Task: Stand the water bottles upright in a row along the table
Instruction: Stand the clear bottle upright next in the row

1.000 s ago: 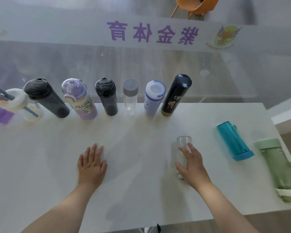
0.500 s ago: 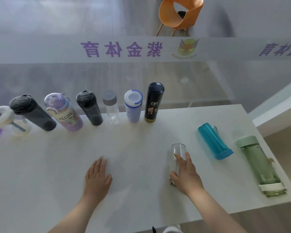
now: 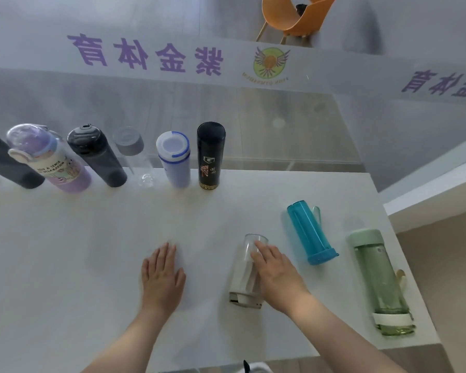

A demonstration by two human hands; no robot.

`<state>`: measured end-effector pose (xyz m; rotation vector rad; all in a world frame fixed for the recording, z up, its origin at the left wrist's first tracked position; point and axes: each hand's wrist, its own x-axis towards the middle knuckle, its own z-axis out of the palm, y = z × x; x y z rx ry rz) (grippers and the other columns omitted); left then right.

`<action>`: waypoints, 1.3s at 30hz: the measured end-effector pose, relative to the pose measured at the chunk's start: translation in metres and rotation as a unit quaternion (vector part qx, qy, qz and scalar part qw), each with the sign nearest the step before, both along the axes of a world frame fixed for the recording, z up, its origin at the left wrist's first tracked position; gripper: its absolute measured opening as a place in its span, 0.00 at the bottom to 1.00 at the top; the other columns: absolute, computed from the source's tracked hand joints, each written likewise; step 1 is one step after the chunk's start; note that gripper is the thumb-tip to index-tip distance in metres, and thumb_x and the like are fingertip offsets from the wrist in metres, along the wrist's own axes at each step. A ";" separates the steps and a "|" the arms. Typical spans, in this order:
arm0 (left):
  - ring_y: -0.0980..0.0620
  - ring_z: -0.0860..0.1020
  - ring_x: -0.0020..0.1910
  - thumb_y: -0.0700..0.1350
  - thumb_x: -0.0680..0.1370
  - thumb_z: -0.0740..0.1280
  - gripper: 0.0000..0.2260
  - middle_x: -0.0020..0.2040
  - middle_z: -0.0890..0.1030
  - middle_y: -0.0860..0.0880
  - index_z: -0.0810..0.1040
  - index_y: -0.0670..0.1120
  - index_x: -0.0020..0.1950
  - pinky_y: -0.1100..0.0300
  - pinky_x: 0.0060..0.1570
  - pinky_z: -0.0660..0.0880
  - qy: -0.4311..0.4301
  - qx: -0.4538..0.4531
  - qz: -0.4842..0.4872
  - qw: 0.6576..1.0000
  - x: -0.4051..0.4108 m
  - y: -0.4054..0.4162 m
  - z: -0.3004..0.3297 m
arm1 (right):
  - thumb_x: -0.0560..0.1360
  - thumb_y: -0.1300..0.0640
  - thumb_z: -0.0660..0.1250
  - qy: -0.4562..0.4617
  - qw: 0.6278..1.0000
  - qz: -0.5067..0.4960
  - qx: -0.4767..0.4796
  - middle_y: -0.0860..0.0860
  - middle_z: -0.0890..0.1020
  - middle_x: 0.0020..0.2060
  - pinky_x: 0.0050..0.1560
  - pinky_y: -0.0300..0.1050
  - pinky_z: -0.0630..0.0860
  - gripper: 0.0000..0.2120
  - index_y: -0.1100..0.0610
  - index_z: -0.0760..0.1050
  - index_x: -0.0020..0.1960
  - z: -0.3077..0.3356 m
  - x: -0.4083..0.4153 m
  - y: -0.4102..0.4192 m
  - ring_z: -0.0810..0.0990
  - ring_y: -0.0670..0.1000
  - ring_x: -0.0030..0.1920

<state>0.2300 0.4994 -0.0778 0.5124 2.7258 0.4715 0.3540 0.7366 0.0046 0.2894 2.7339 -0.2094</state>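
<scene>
Several bottles stand upright in a row at the table's far edge: a dark grey one (image 3: 8, 168), a purple one (image 3: 51, 162), a smoky black one (image 3: 97, 157), a clear one with a grey cap (image 3: 135, 157), a white and blue one (image 3: 174, 160) and a black one (image 3: 210, 157). A clear bottle (image 3: 246, 267) lies on the table under my right hand (image 3: 277, 275), whose fingers curl over its right side. My left hand (image 3: 162, 275) rests flat on the table, holding nothing. To the right lie a teal bottle (image 3: 310, 232) and a green bottle (image 3: 379, 281).
The white table (image 3: 65, 265) ends at a glass wall with purple lettering (image 3: 145, 55) behind the row. An orange chair (image 3: 293, 17) stands beyond the glass. The table's right edge runs close to the green bottle, with a white ledge (image 3: 436, 195) beyond.
The view has shifted right, so the row sits further left in frame. My right hand stays on the lying clear bottle; my left hand stays flat.
</scene>
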 end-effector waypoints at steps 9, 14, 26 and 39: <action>0.45 0.64 0.73 0.54 0.73 0.50 0.30 0.74 0.67 0.46 0.66 0.46 0.74 0.45 0.73 0.54 0.041 -0.016 0.019 0.999 0.003 0.004 -0.012 | 0.71 0.63 0.66 0.048 0.983 0.176 0.030 0.59 0.61 0.75 0.73 0.55 0.59 0.36 0.49 0.60 0.76 -0.009 -0.010 0.032 0.61 0.62 0.73; 0.47 0.62 0.74 0.54 0.74 0.51 0.29 0.75 0.66 0.47 0.64 0.48 0.74 0.47 0.73 0.53 0.045 -0.027 0.020 0.998 0.003 0.003 -0.016 | 0.56 0.57 0.80 0.113 0.976 0.186 0.026 0.57 0.79 0.63 0.59 0.50 0.78 0.35 0.51 0.78 0.62 -0.015 -0.009 0.034 0.80 0.59 0.60; 0.48 0.62 0.74 0.53 0.73 0.52 0.28 0.74 0.66 0.48 0.65 0.48 0.74 0.49 0.73 0.52 0.055 -0.032 0.021 0.998 0.002 0.003 -0.020 | 0.67 0.41 0.73 0.148 0.923 -0.197 -0.296 0.40 0.73 0.58 0.57 0.40 0.74 0.31 0.46 0.67 0.66 -0.034 -0.008 0.054 0.73 0.38 0.57; 0.49 0.61 0.74 0.52 0.74 0.53 0.27 0.74 0.66 0.48 0.65 0.48 0.73 0.48 0.73 0.52 0.054 -0.039 0.016 0.998 0.001 0.003 -0.022 | 0.67 0.49 0.77 0.173 0.843 -0.298 -0.413 0.40 0.78 0.59 0.48 0.27 0.75 0.33 0.40 0.65 0.67 -0.054 -0.079 0.077 0.81 0.36 0.51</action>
